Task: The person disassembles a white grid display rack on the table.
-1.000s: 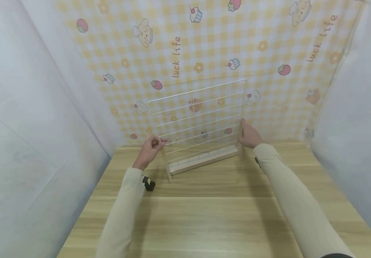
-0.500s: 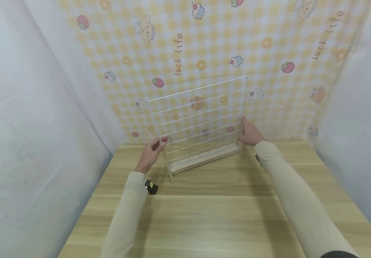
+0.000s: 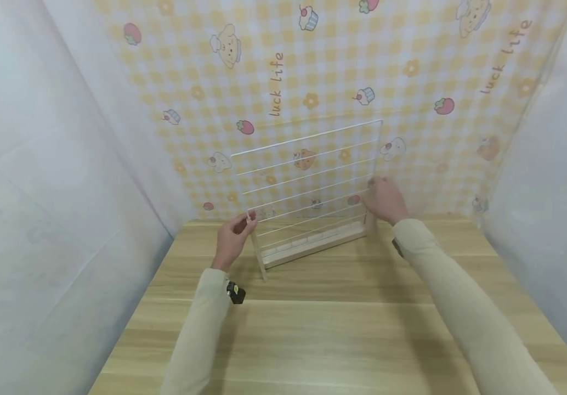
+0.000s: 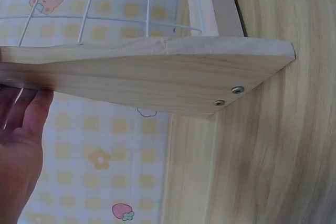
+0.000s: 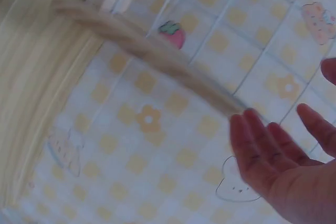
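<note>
A rack of white wire grid [image 3: 308, 137] with a wooden base and wooden side panels stands upright at the table's back. My left hand [image 3: 231, 236] pinches the upper end of its left side panel [image 3: 259, 252]. In the left wrist view, fingers [image 4: 35, 111] lie against that panel's outer face, which carries two screws near its foot; the thumb is hidden. My right hand [image 3: 386, 198] is at the rack's right side. The right wrist view shows its fingers [image 5: 252, 145] extended, tips right at the end of the right side panel [image 5: 157, 61], thumb spread apart.
Under the rack runs a light wood-grain table [image 3: 313, 334]. Behind it hangs a yellow checked cloth [image 3: 333, 71] with cartoon prints. White sheets close off the left [image 3: 66, 164] and right sides. A small black device [image 3: 236, 293] sits on the left wrist.
My right hand has loosened from the right side panel and turned slightly. The left hand keeps its pinch, and the rack stays in place. The head view has shifted a little.
</note>
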### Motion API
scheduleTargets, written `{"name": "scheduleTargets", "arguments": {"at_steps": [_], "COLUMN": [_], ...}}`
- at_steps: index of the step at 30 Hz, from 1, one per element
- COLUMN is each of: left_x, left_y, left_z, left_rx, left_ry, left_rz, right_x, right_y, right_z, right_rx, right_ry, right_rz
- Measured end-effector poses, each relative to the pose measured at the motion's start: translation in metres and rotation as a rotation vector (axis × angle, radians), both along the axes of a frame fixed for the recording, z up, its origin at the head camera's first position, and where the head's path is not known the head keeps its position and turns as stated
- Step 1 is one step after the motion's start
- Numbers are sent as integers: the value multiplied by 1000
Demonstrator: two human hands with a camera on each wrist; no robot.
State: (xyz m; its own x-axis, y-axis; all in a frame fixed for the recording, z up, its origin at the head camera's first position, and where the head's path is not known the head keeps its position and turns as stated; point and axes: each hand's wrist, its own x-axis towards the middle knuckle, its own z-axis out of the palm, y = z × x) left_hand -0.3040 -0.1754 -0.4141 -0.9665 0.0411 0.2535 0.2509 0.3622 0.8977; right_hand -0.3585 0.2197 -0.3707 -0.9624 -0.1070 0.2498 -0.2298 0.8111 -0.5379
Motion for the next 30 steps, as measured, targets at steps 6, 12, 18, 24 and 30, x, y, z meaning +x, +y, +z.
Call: {"name": "scheduleTargets", "arguments": {"at_steps": [6, 12, 18, 24, 30], "left_x": [2, -6, -20, -18, -19], "left_y": [2, -1, -7, -6, -6], "left_z": [2, -5, -26, -24, -30], "left_rx": [43, 108, 129, 117, 129], "left_ry": [44, 48, 65, 61, 56], "left_rz": [47, 46, 62, 36, 33], "right_x": [10, 11, 11, 8, 1], "right_y": [-27, -55, -73, -80, -89], "right_z": [16, 22, 19, 13, 7], "right_rx": [-240, -338, -249, -270, -349], "right_ry": [134, 150, 144, 160, 176], "right_rz": [39, 15, -70, -107, -115]}}
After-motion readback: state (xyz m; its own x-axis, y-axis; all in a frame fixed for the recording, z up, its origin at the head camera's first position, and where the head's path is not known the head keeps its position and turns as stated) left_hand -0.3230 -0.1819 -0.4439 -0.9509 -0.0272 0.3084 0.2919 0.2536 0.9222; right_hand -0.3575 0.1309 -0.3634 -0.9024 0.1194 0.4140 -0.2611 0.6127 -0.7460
